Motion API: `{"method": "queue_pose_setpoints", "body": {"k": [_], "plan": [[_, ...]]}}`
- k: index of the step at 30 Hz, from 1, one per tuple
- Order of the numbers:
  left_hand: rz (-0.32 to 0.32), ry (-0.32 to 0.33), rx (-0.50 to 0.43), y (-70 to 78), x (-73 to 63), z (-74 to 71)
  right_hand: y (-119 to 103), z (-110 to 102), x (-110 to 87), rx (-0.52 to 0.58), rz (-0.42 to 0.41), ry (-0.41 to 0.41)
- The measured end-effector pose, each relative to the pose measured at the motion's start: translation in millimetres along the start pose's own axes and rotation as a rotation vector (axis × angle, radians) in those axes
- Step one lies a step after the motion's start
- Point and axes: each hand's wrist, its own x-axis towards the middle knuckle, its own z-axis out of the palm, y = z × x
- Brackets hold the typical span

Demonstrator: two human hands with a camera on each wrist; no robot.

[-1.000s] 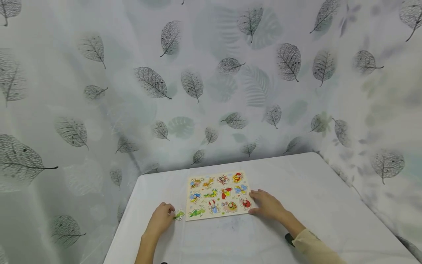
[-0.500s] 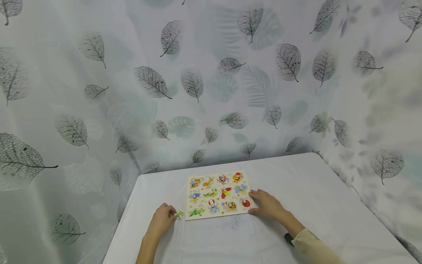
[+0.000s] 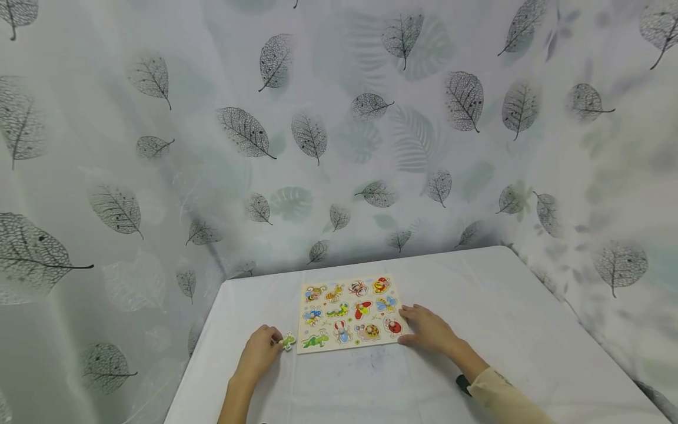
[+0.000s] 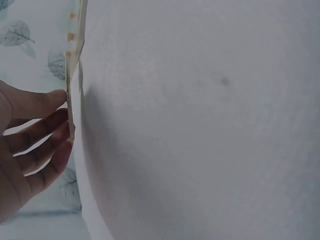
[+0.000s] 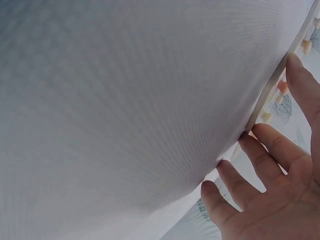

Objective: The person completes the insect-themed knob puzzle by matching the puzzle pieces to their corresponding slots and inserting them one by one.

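Observation:
A light wooden puzzle board (image 3: 331, 324) with colourful knobbed insect pieces lies flat on the table. Just left of its near left corner, my left hand (image 3: 256, 351) pinches a green insect puzzle piece (image 3: 288, 341). The left wrist view shows the thumb and fingertips on the thin edge-on piece (image 4: 70, 112), the board's edge (image 4: 82, 37) beyond it. My right hand (image 3: 430, 330) rests along the board's right side, fingers spread. In the right wrist view, thumb and index fingertips touch the board's edge (image 5: 270, 90), and the other fingertips meet the tablecloth.
A white cloth covers the table (image 3: 360, 388). Close to the right sleeve (image 3: 500, 394) lies a small dark object (image 3: 463, 385). Leaf-printed curtains (image 3: 339, 147) hang behind and at both sides of the table.
The green piece has turned a little at my left fingertips, and those fingers have shifted slightly right towards it. The right hand stays at the board's side.

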Motion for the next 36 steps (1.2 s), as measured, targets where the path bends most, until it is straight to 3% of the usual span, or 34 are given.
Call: {"method": "queue_pose_setpoints", "body": {"k": [8, 21, 32, 36], "plan": [[0.027, -0.004, -0.023, 12.8, 4.4, -0.2, 2, 0, -2.4, 0.016, 0.010, 0.003], [0.070, -0.044, -0.068, 48.3, 8.9, 2.3, -2, -4, -4.9, 0.018, 0.008, 0.006], [0.153, -0.084, -0.059, 58.0, 14.4, 11.0, -3, -2, -2.6, 0.013, 0.015, 0.005], [0.156, -0.106, -0.056, 61.2, 14.6, 14.2, -3, -1, -0.5, 0.001, 0.015, 0.001]]}}
